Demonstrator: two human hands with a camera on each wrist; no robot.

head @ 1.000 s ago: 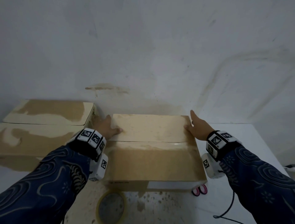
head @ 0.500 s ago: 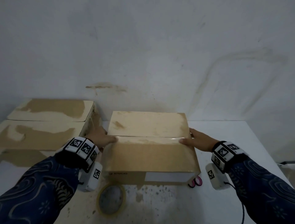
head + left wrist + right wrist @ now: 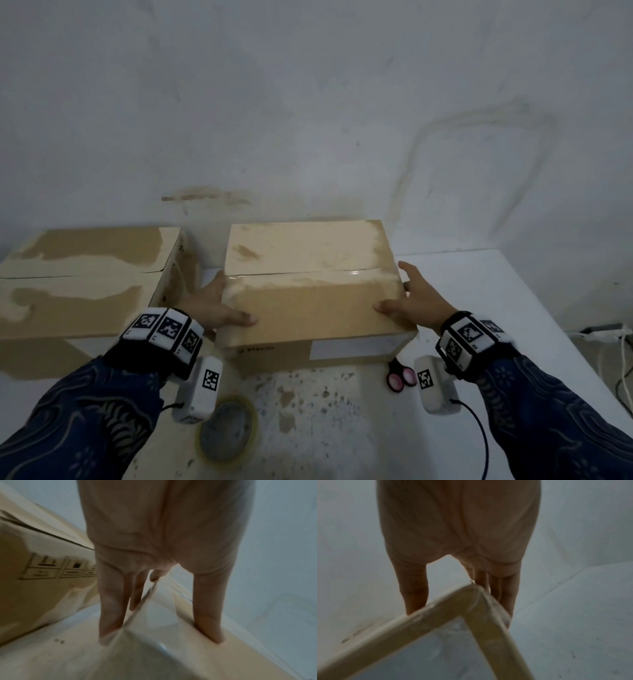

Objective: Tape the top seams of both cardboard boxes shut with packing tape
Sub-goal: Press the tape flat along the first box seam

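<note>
**Pressing Tape Ends Down on the Centre Box**

Left hand (image 3: 213, 306) and right hand (image 3: 415, 298) flank the centre box (image 3: 310, 301); each grip is spread flat, fingers straight against an end wall, thumb on the top face, nothing pinched; judged step: smoothing tape overhang; rub outward from the glossy taped seam (image 3: 308, 272) to expel bubbles. Cardboard is matte, tan, square-edged; the left box (image 3: 78, 284) shows an open, untaped seam; tape roll (image 3: 228, 431) and pink-handled scissors (image 3: 400, 376) lie on the speckled white worktop (image 3: 342, 428).
</note>
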